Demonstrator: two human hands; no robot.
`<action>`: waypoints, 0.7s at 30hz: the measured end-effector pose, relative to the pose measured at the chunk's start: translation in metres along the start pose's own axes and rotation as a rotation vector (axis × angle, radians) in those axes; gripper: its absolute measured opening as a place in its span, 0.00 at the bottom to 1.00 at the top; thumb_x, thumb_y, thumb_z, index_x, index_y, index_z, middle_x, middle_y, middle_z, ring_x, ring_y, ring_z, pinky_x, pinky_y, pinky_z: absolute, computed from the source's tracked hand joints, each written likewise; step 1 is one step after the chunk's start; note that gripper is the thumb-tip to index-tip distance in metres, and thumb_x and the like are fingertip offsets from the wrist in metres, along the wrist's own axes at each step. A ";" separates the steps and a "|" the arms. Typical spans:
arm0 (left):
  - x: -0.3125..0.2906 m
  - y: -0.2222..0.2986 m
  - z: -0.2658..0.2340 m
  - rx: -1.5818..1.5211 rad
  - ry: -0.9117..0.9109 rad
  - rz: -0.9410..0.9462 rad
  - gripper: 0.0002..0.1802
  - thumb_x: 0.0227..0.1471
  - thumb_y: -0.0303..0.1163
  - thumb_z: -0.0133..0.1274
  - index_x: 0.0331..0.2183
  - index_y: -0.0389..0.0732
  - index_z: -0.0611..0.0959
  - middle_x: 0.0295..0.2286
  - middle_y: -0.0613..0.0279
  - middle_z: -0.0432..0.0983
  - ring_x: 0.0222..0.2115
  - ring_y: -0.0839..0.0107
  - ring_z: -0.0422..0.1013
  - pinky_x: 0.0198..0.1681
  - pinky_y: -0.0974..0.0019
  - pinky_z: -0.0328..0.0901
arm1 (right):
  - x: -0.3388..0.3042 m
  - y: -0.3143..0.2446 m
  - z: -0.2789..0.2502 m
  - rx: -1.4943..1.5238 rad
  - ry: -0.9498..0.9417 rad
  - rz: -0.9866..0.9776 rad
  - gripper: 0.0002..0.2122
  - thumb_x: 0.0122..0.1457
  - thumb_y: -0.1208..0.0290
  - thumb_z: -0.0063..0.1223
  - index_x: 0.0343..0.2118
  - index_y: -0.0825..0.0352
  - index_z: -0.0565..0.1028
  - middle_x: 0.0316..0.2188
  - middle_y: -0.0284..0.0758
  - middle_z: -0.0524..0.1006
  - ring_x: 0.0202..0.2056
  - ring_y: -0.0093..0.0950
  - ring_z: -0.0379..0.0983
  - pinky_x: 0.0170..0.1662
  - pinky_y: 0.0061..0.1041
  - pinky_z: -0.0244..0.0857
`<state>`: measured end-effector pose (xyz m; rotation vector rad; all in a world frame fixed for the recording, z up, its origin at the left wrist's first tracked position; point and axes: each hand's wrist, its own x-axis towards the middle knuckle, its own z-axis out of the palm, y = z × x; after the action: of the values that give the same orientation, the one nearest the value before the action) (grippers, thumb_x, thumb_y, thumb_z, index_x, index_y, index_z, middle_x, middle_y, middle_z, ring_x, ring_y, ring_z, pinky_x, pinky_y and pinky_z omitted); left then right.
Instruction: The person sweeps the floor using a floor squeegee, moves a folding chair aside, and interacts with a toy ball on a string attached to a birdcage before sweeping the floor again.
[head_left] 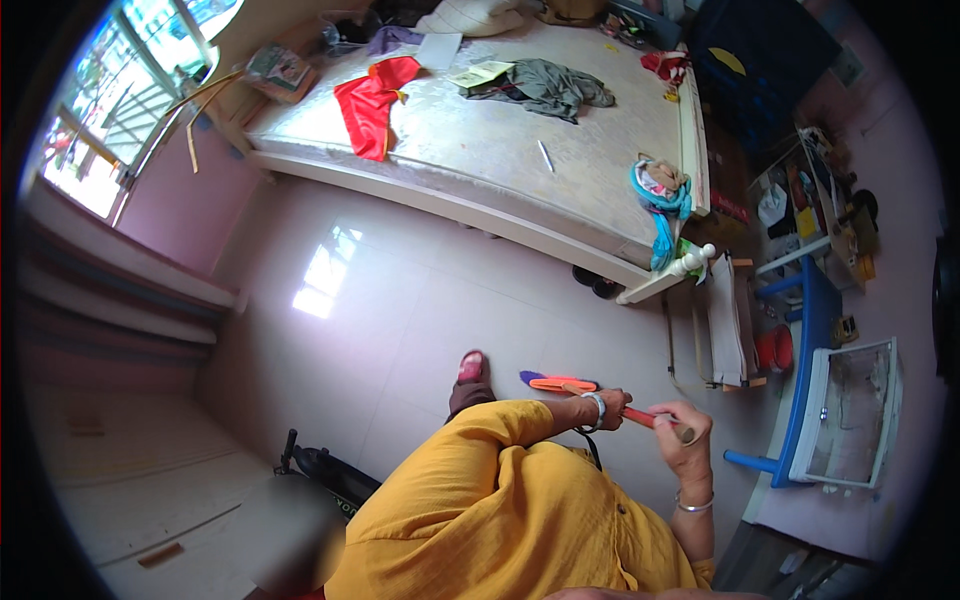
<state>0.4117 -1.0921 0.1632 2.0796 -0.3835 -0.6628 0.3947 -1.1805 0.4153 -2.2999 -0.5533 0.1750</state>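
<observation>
Head view: my left hand (612, 404) is wrapped around the red handle of a broom (638, 415); my right hand (686, 440) grips near its wooden end. Orange-and-purple broom head (563, 384) sits low at the tiled floor (410, 300), right of my red shoe (471, 366). Sweeping looks under way; no dirt pile I can make out, so can't tell how much is done or left. Likely obstacles: bed (440, 212) ahead, what looks like a folding chair (728, 325) and red bucket (774, 349) right, black scooter (335, 475) left.
</observation>
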 end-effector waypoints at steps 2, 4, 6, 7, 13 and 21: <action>-0.007 -0.001 -0.022 0.007 0.089 0.233 0.21 0.37 0.29 0.49 0.39 0.36 0.75 0.34 0.43 0.74 0.40 0.50 0.70 0.44 0.58 0.65 | 0.004 0.044 -0.004 0.237 0.152 0.147 0.07 0.48 0.74 0.47 0.27 0.72 0.73 0.19 0.38 0.74 0.24 0.28 0.72 0.31 0.26 0.66; 0.000 -0.044 -0.036 -0.051 0.010 0.052 0.19 0.40 0.32 0.50 0.39 0.38 0.76 0.33 0.45 0.74 0.38 0.50 0.70 0.44 0.57 0.64 | 0.015 0.071 -0.015 0.475 0.288 0.269 0.09 0.49 0.73 0.46 0.31 0.73 0.71 0.18 0.36 0.73 0.24 0.28 0.71 0.32 0.26 0.66; -0.002 -0.093 -0.068 -0.020 -0.104 -0.132 0.15 0.42 0.37 0.49 0.32 0.40 0.79 0.31 0.46 0.75 0.37 0.51 0.71 0.42 0.56 0.64 | 0.028 0.083 -0.025 0.574 0.359 0.315 0.14 0.49 0.71 0.44 0.38 0.75 0.66 0.16 0.33 0.71 0.24 0.29 0.70 0.35 0.28 0.65; -0.007 -0.119 -0.089 0.031 -0.155 -0.240 0.18 0.43 0.38 0.49 0.36 0.39 0.79 0.35 0.46 0.75 0.39 0.52 0.70 0.44 0.58 0.64 | 0.036 0.082 -0.023 0.571 0.365 0.324 0.14 0.49 0.71 0.44 0.38 0.75 0.66 0.16 0.33 0.71 0.24 0.29 0.70 0.35 0.28 0.65; -0.059 -0.225 -0.194 -0.001 0.073 -0.677 0.18 0.41 0.38 0.48 0.33 0.36 0.79 0.34 0.42 0.74 0.39 0.52 0.71 0.42 0.57 0.65 | 0.083 0.068 -0.006 0.592 0.453 0.363 0.13 0.45 0.75 0.41 0.33 0.78 0.68 0.13 0.32 0.69 0.23 0.29 0.70 0.35 0.27 0.65; -0.066 -0.255 -0.268 0.079 -0.075 -0.771 0.24 0.40 0.36 0.47 0.41 0.36 0.76 0.41 0.44 0.71 0.45 0.53 0.67 0.49 0.61 0.63 | 0.098 0.066 0.002 0.522 0.454 0.403 0.15 0.48 0.74 0.42 0.39 0.76 0.65 0.14 0.32 0.68 0.22 0.28 0.69 0.34 0.27 0.65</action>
<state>0.5217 -0.7394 0.0942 2.2658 0.3913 -1.1830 0.5041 -1.1775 0.3707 -1.8247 0.1792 -0.0167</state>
